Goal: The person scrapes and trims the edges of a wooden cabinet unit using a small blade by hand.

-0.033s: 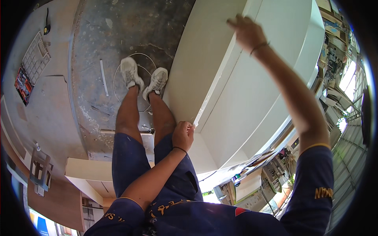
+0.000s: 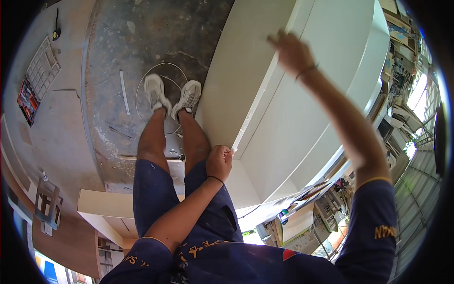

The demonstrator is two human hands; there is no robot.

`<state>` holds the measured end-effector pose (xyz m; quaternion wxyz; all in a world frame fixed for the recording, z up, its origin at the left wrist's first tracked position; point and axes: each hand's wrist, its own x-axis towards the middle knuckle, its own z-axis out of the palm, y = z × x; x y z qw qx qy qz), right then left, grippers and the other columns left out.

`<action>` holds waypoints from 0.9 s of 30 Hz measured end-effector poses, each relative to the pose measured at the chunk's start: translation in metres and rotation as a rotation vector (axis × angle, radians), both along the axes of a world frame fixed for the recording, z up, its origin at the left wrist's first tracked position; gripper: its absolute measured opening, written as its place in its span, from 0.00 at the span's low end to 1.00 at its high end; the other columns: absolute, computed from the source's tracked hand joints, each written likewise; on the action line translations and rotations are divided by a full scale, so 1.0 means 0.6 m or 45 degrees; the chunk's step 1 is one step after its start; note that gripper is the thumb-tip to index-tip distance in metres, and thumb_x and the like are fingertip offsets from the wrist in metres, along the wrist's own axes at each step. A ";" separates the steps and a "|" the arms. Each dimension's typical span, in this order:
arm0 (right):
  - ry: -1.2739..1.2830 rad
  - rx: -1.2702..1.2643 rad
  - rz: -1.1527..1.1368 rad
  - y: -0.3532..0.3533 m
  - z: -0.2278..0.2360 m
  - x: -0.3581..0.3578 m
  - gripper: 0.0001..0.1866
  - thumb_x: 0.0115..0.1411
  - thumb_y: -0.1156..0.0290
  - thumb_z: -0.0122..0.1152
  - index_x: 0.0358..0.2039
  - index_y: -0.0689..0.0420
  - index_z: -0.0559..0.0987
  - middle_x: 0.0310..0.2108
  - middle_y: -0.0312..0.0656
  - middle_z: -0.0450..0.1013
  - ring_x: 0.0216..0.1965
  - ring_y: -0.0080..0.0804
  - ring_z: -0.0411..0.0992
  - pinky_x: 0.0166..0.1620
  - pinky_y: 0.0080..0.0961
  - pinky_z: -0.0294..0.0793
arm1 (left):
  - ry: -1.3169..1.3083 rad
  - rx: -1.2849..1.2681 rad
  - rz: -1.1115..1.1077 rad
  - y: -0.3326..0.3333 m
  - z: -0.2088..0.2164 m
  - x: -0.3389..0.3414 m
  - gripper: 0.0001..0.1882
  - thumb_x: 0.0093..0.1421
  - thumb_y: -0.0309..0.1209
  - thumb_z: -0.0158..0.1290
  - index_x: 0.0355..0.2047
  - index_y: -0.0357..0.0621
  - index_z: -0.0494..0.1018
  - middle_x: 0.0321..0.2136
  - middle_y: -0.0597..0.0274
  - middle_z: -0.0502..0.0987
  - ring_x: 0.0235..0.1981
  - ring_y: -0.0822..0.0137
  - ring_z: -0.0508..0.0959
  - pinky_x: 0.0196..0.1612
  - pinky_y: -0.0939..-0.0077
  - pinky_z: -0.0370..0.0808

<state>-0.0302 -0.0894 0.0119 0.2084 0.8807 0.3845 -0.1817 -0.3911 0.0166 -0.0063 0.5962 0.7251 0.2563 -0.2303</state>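
A large pale cabinet with white inner panels lies beside my legs. Along its front edge runs a thin white edging strip, uneven and shiny in places. My left hand is closed at the near end of that edge, the strip's end pinched at its fingertips. Farther up the same edge, my right hand is over the panel with its fingers stretched out, smeared by motion. Nothing shows in it, and I cannot tell whether it touches the edge.
A loop of thin white strip lies on the concrete floor around my shoes. Left of it is a short white strip. A board at left carries an open case. Another pale cabinet stands near my left side.
My right hand has moved a little down and left along the cabinet edge, toward me. My left hand stays in place.
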 end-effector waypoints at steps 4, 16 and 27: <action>0.384 0.138 -0.109 0.006 0.006 -0.335 0.11 0.55 0.70 0.52 0.40 0.50 0.74 0.36 0.38 0.66 0.36 0.32 0.70 0.27 0.31 0.75 | 0.077 -0.040 -0.013 0.004 -0.008 -0.050 0.08 0.56 0.29 0.56 0.29 0.41 0.68 0.27 0.55 0.72 0.28 0.56 0.77 0.32 0.65 0.74; -0.259 -0.041 0.005 -0.026 0.031 0.103 0.23 0.55 0.77 0.47 0.52 0.45 0.72 0.34 0.44 0.71 0.35 0.43 0.73 0.39 0.36 0.76 | -0.005 -0.092 -0.058 0.013 -0.024 -0.199 0.23 0.53 0.34 0.60 0.46 0.39 0.68 0.44 0.47 0.73 0.45 0.49 0.73 0.48 0.63 0.72; 0.810 -0.057 -0.045 0.018 0.064 -0.479 0.23 0.52 0.73 0.53 0.51 0.51 0.71 0.41 0.43 0.68 0.40 0.36 0.71 0.32 0.32 0.76 | 0.024 -0.110 -0.067 0.010 -0.030 -0.226 0.24 0.57 0.37 0.57 0.51 0.40 0.69 0.50 0.46 0.71 0.51 0.51 0.71 0.53 0.63 0.70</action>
